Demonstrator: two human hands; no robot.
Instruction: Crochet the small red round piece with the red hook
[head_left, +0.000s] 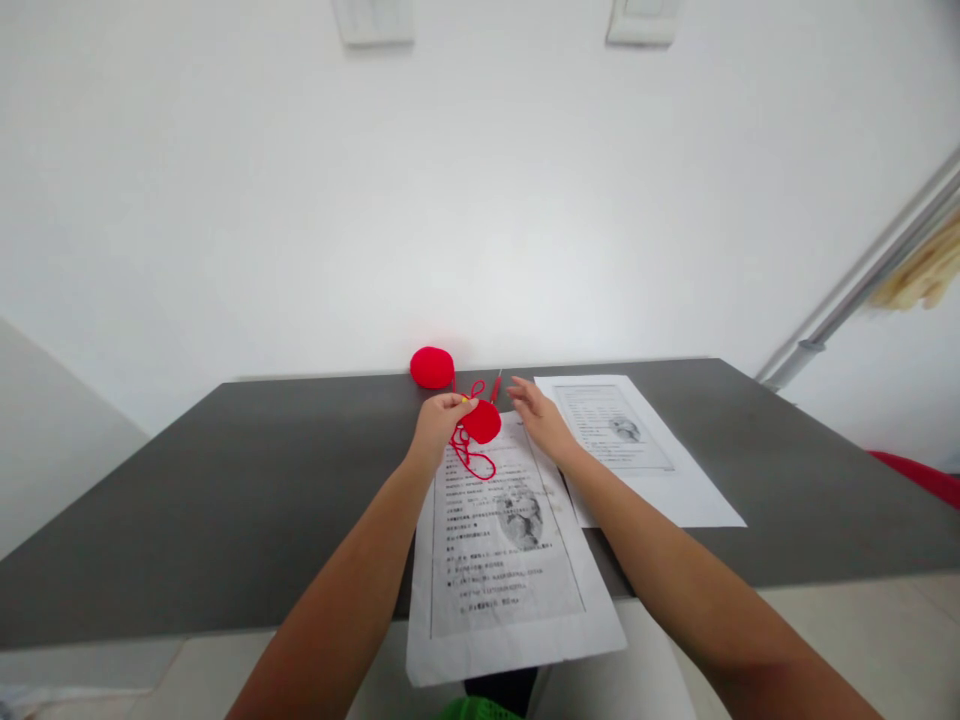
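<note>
My left hand (pixel 441 425) pinches the left edge of a round red crochet piece (pixel 484 424). A tiny yellow bit (pixel 465 400), too small to make out, shows at its fingertips. Loose red yarn (pixel 480 473) loops below the piece over a printed sheet (pixel 495 630). Behind the hand sits a red yarn ball (pixel 432 368) with a strand leading toward the piece. My right hand (pixel 541 418) holds nothing; its fingers are apart, just right of the piece. A red-handled crochet hook (pixel 496 387) lies between the two hands, touching neither.
The grey table (pixel 225 500) meets a white wall (pixel 480 200) at the back. A second printed sheet (pixel 667 500) lies to the right, partly behind my right forearm. The nearer sheet hangs over the table's front edge. A grey pipe (pixel 847 322) slants along the right.
</note>
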